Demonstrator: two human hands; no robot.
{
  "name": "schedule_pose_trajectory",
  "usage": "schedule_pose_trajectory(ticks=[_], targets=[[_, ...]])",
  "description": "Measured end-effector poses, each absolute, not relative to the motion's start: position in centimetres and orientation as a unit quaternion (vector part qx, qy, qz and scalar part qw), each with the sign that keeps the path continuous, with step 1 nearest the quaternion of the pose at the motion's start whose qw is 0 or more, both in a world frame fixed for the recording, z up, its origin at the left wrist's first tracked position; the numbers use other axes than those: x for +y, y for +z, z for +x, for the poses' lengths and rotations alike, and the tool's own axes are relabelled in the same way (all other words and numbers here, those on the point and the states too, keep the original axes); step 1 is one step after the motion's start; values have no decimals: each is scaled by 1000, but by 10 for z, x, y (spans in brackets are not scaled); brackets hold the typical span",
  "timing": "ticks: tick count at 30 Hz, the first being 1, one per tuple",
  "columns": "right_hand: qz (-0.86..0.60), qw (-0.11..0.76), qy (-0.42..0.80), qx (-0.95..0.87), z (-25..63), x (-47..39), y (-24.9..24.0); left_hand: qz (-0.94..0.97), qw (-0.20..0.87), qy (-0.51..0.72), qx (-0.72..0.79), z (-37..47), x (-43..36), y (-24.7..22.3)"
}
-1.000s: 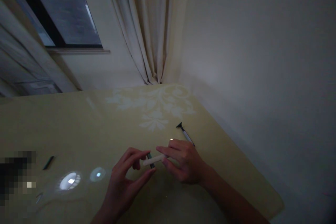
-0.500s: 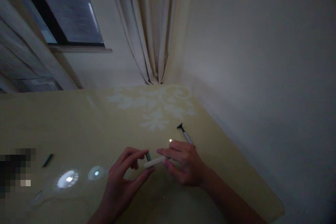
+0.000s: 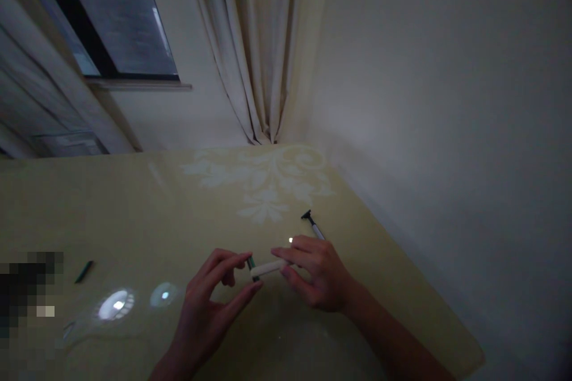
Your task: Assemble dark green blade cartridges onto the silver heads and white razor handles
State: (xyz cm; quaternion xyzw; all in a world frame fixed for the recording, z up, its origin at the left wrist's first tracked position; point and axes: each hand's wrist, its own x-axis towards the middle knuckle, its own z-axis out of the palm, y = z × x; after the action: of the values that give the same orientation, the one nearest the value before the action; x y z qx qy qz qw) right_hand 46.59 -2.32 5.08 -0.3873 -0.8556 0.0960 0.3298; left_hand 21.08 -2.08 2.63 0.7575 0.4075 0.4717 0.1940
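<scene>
Between thumb and fingertips, my left hand [image 3: 213,297] pinches a small dark green piece [image 3: 252,269] by its two ends. A pale, narrow stick [image 3: 269,267] is gripped in my right hand [image 3: 313,271], and its left end lies against the middle of the green piece. Both hands are low in the centre of the head view, over the yellowish table. Just beyond my right hand lies a razor [image 3: 316,230] with a black head and grey handle, its lower end hidden behind that hand.
Another dark green piece [image 3: 84,271] lies on the glossy table [image 3: 120,214] at the left, near a blurred dark shape at the edge. A clear, thin item [image 3: 68,331] is below it. Curtains, a window and a wall border the table.
The stick's left end has shifted slightly right and up, from the green piece's lower end to its middle. My right hand has moved slightly right; my left hand has barely moved.
</scene>
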Motion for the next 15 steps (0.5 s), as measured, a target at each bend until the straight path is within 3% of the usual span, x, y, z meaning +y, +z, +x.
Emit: schedule_pose_trajectory(ticks=[15], targets=[[-402,328,110,-848,463,-25,52,765,180,480,390,215,-21,27]])
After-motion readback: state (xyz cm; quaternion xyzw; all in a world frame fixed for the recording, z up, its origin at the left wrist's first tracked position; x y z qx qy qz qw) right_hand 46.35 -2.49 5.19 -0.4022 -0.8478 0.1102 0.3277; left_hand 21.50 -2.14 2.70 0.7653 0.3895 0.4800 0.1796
